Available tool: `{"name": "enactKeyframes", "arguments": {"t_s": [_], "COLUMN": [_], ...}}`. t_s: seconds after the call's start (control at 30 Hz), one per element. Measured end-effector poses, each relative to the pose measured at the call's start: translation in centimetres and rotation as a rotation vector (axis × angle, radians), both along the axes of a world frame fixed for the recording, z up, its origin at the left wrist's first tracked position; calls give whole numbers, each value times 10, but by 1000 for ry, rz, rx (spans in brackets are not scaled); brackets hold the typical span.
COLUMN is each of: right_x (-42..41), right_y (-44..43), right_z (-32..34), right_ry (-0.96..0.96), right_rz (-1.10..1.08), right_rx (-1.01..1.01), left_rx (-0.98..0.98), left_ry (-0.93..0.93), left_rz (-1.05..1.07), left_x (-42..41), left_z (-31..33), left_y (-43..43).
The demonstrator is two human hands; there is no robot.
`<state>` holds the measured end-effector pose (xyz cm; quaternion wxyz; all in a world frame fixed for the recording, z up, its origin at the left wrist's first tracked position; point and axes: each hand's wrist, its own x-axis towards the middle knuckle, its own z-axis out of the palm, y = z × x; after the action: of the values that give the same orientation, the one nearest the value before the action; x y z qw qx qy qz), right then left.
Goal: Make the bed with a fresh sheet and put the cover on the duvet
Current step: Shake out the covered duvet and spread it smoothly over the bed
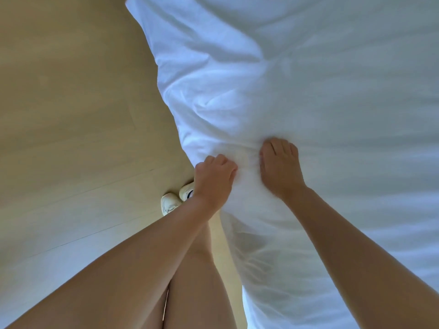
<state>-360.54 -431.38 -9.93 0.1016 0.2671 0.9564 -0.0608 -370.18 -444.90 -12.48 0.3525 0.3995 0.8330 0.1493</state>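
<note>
Head view, looking straight down. At the far left and across most of that half lies the floor (71,115), pale, smooth boards in a warm beige, with thin seams running slantwise; the lower part of it is lighter than the upper part. Further right, my two white shoes (170,203) stand side by side on the floor, close to the edge of the bed, and my bare legs (202,281) come up from the bottom of the frame beside them.

Next comes my left hand (215,176), clenched in a fist on a fold of the white bedding (308,79) right where the cloth drops over the bed's side. Just beside it, with a small puffed ridge of cloth between them, my right hand (280,167) lies on top of the bed, fingers curled down and dug into the same bedding, grasping it.

The bedding covers the whole right half, from the top edge to the bottom. It is rumpled and bunched in deep creases around and above my hands, and smoother, with long soft folds, out toward the right. Its left edge hangs down toward the floor. Whether this cloth is the sheet or the duvet in its cover, I cannot tell.
</note>
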Motion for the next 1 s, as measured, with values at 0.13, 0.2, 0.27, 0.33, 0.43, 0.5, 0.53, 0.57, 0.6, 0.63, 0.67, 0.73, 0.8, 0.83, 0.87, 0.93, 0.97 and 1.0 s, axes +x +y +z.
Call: {"name": "enactKeyframes", "arguments": {"t_s": [0.13, 0.2, 0.27, 0.33, 0.43, 0.5, 0.53, 0.57, 0.6, 0.63, 0.67, 0.73, 0.8, 0.83, 0.87, 0.93, 0.97, 1.0], "right_x": [16, 19, 18, 13, 9, 7, 7, 7, 6, 5, 4, 0, 1, 4, 7, 12, 15, 18], "right_y": [-16, -23, -28, -32, -33, -31, -30, -28, -27, -25, -25, -23, -22, -21, -19, -21, -21, -20], "right_z": [10, 13, 13, 8, 0, -3, -4, -5, -6, -7, -8, -11, -11, -8, -2, 17, 27, 36], "right_ry": [-79, -115, -148, -209, -226, -227, -226, -220, -211, -202, -199, -207, -290, -303, -248, -66, 4, 59], "right_rz": [30, 59, 54, 38, 80, 120, 136, 147, 152, 155, 157, 149, 93, 84, 77, 48, 37, 19], "right_rx": [-185, -144, -49, 1, 51, 90, 100, 111, 126, 135, 127, 81, 12, -30, -92, -232, -287, -316], "left_rx": [30, 47, 60, 75, 50, 22, 10, 4, 2, 2, 5, 20, 37, 47, 65, 142, 212, 296], "left_ry": [-24, -61, -117, -170, -184, -188, -195, -201, -204, -209, -218, -234, -234, -221, -197, -158, -155, -157], "left_rz": [45, 88, 126, 144, 163, 216, 251, 281, 299, 311, 324, 362, 378, 373, 358, 307, 287, 269], "left_x": [3, 6, 11, 18, 24, 23, 23, 23, 24, 25, 25, 26, 25, 25, 25, 24, 25, 26], "left_z": [-2, -2, -1, 0, -4, -9, -11, -13, -14, -16, -17, -19, -18, -17, -14, -2, 6, 13], "left_y": [2, 0, -6, -16, -26, -27, -25, -22, -19, -15, -12, -8, -7, -8, -8, -6, -3, 0]}}
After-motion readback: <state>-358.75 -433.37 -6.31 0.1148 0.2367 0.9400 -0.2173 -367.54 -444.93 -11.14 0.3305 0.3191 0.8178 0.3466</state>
